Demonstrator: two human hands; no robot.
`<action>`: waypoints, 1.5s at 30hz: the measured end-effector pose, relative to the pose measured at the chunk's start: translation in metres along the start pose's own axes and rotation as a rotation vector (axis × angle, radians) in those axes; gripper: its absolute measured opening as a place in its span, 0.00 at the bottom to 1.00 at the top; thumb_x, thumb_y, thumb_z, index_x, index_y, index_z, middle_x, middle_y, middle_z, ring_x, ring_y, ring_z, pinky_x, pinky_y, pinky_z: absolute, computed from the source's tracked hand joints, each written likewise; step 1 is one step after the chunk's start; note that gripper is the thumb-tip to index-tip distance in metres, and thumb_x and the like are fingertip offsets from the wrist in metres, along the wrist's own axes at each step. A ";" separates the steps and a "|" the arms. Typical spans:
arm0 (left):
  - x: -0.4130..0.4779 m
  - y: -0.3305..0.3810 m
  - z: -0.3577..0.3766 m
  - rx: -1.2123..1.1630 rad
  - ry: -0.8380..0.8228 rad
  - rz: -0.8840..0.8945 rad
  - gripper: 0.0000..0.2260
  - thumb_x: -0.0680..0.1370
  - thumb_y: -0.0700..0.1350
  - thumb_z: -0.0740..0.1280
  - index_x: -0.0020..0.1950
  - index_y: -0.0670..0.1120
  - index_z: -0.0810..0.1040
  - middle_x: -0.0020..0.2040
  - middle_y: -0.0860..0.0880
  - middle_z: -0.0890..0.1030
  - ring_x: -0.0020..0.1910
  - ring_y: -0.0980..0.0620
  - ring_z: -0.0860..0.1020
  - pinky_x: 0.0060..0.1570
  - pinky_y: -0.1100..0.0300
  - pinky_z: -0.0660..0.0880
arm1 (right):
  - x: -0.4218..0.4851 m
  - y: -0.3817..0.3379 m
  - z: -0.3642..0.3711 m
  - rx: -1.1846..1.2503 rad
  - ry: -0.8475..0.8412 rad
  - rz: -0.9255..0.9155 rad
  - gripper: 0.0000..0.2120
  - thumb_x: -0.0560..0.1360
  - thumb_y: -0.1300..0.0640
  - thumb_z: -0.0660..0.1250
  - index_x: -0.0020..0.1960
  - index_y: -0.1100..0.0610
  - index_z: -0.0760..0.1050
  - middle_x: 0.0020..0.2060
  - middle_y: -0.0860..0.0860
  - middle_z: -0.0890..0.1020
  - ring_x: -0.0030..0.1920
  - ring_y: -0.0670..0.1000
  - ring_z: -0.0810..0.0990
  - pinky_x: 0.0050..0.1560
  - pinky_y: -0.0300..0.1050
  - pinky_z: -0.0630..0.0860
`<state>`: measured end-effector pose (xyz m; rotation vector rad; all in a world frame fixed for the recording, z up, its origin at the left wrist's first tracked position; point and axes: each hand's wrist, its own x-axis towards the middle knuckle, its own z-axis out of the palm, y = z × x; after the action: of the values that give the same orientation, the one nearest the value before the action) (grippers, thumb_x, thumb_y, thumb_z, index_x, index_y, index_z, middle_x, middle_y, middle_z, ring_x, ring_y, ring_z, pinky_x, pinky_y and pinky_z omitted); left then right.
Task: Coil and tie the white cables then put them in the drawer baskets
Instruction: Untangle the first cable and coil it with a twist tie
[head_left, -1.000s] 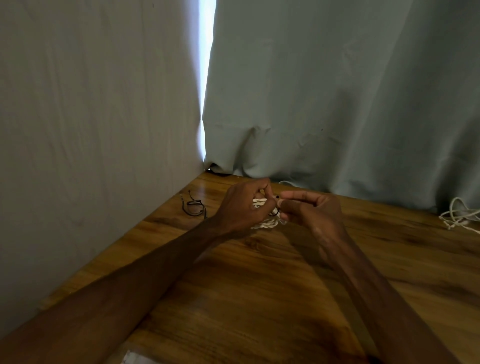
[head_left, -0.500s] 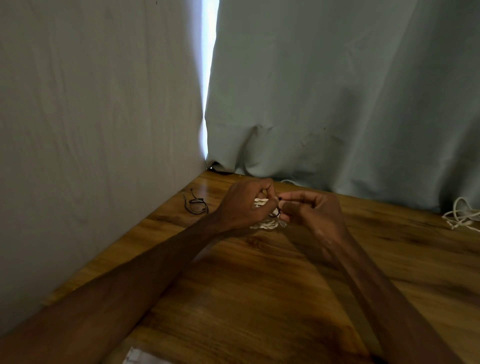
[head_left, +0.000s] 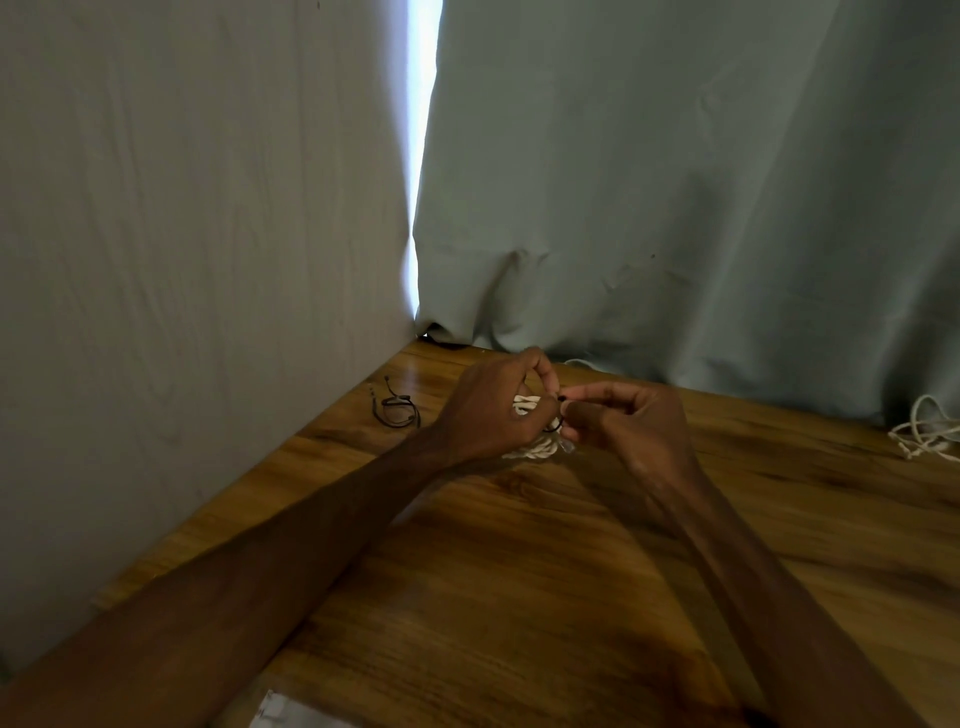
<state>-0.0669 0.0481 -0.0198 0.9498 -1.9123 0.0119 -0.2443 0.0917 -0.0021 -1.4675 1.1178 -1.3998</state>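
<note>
White cable coil (head_left: 532, 448): bunched on or just over the desk (head_left: 519, 582), I cannot tell which, near the foot of the curtain gap (head_left: 418, 208). Left hand (head_left: 488, 415) grip wrapped round the bundle. Right hand (head_left: 636, 423) grip narrow, pinching the end of a thin black tie (head_left: 555, 428) looped at the coil. I judge tying under way, not finished. Handling: light, soft, springy cord. I expect the loops to fan out if the left grip slackens, so I would hold across the bundle's middle, beside the tie. Spare black ties (head_left: 397, 410) lie between gap and coil. Loose white cable (head_left: 922, 434) sits well apart from the gap. Drawer baskets not visible.
</note>
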 end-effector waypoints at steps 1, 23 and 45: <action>0.000 0.000 0.001 -0.005 -0.006 -0.013 0.05 0.75 0.45 0.71 0.49 0.51 0.78 0.26 0.54 0.74 0.25 0.54 0.73 0.27 0.62 0.64 | 0.000 0.000 0.000 0.002 0.001 -0.002 0.06 0.73 0.69 0.75 0.49 0.64 0.85 0.40 0.57 0.88 0.38 0.54 0.87 0.43 0.45 0.86; -0.002 -0.002 0.000 -0.033 -0.055 0.012 0.06 0.71 0.51 0.71 0.43 0.51 0.79 0.33 0.55 0.80 0.31 0.58 0.77 0.31 0.59 0.72 | -0.001 0.002 0.000 0.124 -0.023 0.143 0.07 0.74 0.68 0.74 0.52 0.65 0.84 0.43 0.60 0.88 0.40 0.52 0.88 0.43 0.39 0.85; -0.006 0.008 0.001 -0.160 -0.082 -0.003 0.11 0.66 0.57 0.73 0.41 0.53 0.76 0.35 0.56 0.82 0.31 0.58 0.80 0.28 0.60 0.74 | 0.006 -0.002 -0.017 0.133 -0.190 0.211 0.06 0.73 0.68 0.73 0.49 0.64 0.85 0.47 0.61 0.87 0.45 0.54 0.87 0.46 0.44 0.86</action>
<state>-0.0710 0.0565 -0.0220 0.8560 -1.9546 -0.1819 -0.2608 0.0870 0.0024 -1.3160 1.0079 -1.1416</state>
